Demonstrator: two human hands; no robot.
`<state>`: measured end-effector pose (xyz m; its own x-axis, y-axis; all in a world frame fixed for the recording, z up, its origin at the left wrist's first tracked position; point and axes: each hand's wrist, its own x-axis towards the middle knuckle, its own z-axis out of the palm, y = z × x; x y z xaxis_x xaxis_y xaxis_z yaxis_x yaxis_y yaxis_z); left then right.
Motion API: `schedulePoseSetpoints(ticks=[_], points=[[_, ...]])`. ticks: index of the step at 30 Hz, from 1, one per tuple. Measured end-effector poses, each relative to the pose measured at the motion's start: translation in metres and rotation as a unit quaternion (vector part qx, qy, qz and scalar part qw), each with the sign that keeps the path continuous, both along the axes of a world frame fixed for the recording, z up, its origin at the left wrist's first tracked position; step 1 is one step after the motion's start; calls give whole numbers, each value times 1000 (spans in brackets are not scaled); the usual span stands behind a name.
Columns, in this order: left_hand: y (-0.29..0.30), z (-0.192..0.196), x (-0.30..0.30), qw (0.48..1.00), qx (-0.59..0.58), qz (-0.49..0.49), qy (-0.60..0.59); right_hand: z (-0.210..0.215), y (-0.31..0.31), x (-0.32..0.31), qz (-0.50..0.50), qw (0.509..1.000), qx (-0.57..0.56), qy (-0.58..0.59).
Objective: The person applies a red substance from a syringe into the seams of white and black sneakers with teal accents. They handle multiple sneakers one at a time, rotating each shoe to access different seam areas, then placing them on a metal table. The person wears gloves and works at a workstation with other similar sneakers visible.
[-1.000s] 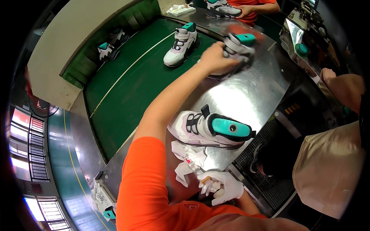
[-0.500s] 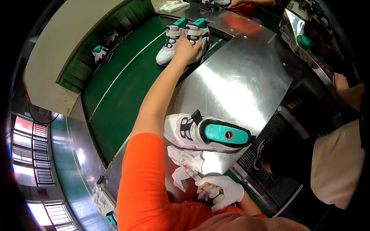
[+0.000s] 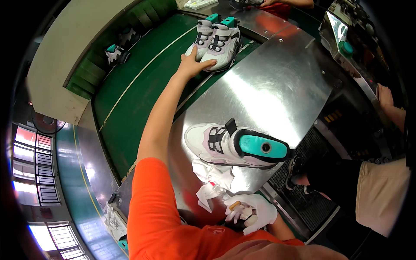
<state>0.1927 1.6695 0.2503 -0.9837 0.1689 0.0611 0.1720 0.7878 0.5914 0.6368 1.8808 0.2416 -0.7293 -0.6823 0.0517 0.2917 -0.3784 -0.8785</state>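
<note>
A pair of white and lilac sneakers (image 3: 219,48) with black straps and teal insoles stands on the green conveyor belt. My bare left hand (image 3: 190,66) is at their toes, fingers spread, with one digit against the right shoe's toe. Close to me on the metal table, a single matching sneaker (image 3: 208,138) points its toe left, its teal insole facing up. My right hand (image 3: 255,214), in a white glove, stays low near my body with its fingers curled. A small tan piece shows at its fingers; what it holds is unclear. Beside it lies crumpled white cloth or paper (image 3: 212,173).
The metal table (image 3: 299,73) borders the green belt (image 3: 130,112). More sneakers (image 3: 116,55) sit by the green flap curtain at the far left. At right are a machine (image 3: 346,47) and another person's arm (image 3: 390,106). A further person's hand (image 3: 269,2) shows at the back.
My left hand has drawn back from the top of the sneaker pair to their toes, its fingers spreading. The pair now stands closer together and turned slightly. My right hand stays low.
</note>
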Motion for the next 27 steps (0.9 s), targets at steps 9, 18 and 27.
schedulePoseSetpoints(ticks=[9, 18, 27], points=[[14, 0, -20, 998, -21, -57, 14, 0, 1, 5, -9, 998, 17, -53], [44, -11, -39, 992, -73, -19, 104, -1, 1, 11, 4, 992, -45, -120], [5, 137, 150, 960, -138, -243, 4, 14, -12, 15, -58, 984, 154, 68]])
